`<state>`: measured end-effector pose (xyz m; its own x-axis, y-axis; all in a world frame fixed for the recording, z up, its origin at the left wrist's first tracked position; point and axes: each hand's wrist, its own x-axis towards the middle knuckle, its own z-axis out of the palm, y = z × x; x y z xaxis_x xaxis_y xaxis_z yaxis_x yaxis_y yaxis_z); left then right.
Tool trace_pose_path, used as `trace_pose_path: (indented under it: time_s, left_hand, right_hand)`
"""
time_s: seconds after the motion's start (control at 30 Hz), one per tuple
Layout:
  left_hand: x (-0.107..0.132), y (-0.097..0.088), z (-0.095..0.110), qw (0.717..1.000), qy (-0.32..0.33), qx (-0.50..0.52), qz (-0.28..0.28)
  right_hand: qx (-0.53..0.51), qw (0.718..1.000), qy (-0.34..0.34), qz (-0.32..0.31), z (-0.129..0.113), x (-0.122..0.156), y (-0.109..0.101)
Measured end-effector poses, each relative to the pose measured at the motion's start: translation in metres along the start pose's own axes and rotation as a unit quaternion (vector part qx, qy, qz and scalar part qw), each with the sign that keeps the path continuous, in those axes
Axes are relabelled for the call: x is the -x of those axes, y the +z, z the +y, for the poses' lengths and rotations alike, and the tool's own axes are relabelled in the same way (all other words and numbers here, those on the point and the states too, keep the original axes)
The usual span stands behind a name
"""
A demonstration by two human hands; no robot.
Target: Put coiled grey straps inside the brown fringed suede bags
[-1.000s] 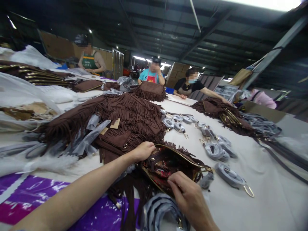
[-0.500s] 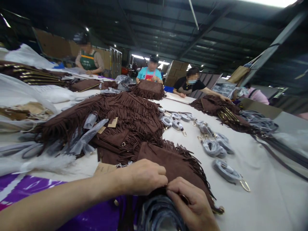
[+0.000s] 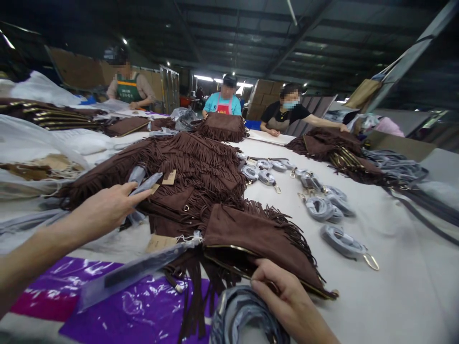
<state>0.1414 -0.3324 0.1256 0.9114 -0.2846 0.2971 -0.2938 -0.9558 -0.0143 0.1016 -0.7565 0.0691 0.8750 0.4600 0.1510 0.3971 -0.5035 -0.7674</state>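
My left hand reaches over the pile's near left side, its fingers closed around a clear plastic sleeve. A dark brown fringed bag lies in front of me, its gold zipper parted and its mouth gaping. My right hand pinches the near edge of that mouth, fingertips partly inside. Just below it sits a coiled strap in plastic wrap. A long plastic-sleeved dark strip hangs by white string at the bag's left corner, near a tan paper tag.
Several fringed brown bags are heaped ahead. Wrapped coiled straps with gold clips lie on the white table to the right. Purple plastic covers the near left. Co-workers work across the table; one reaches toward a right-hand bag stack.
My left hand has left the bag's zipper edge and moved left to the plastic sleeve on the pile. The bag's mouth and the sleeved strip now show. My right hand stays at the bag.
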Motion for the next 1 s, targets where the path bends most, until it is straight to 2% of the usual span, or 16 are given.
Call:
trace_pose_path:
  time_s: [0.07,0.13,0.2,0.23,0.3,0.37,0.47,0.53,0.67,0.8,1.0]
  left_hand:
    - [0.002,0.001,0.025,1.000,0.010,0.026,0.013]
    - [0.002,-0.001,0.068,0.991,0.068,0.115,-0.010]
    - [0.000,-0.001,0.116,0.957,0.164,0.211,-0.108]
    - [-0.003,0.002,0.138,0.940,0.213,0.233,-0.130]
    - [-0.014,0.013,0.170,0.921,0.283,0.223,-0.146]
    - [-0.030,0.030,0.185,0.935,0.272,0.180,-0.142]
    - [-0.058,0.056,0.184,0.961,0.195,0.148,-0.128]
    - [-0.073,0.065,0.176,0.966,0.161,0.157,-0.129]
    - [-0.091,0.063,0.163,0.948,0.185,0.187,-0.178]
    - [-0.096,0.055,0.163,0.934,0.204,0.199,-0.216]
    - [-0.098,0.068,0.168,0.949,0.159,0.198,-0.188]
  right_hand:
    - [0.025,0.999,-0.022,0.021,-0.004,-0.006,-0.002]
    - [0.046,0.998,-0.040,0.020,-0.008,-0.010,-0.006]
    - [0.066,0.997,-0.049,0.012,-0.012,-0.013,-0.010]
    - [0.074,0.996,-0.053,0.007,-0.012,-0.014,-0.012]
    - [0.086,0.995,-0.058,0.002,-0.012,-0.016,-0.013]
    - [0.099,0.993,-0.057,0.009,-0.009,-0.019,-0.013]
    - [0.117,0.991,-0.047,0.051,-0.001,-0.024,-0.011]
    - [0.127,0.988,-0.039,0.073,0.005,-0.028,-0.011]
    - [0.138,0.986,-0.033,0.091,0.014,-0.036,-0.010]
    - [0.141,0.986,-0.036,0.083,0.017,-0.041,-0.003]
    - [0.165,0.984,-0.038,0.055,0.024,-0.044,0.007]
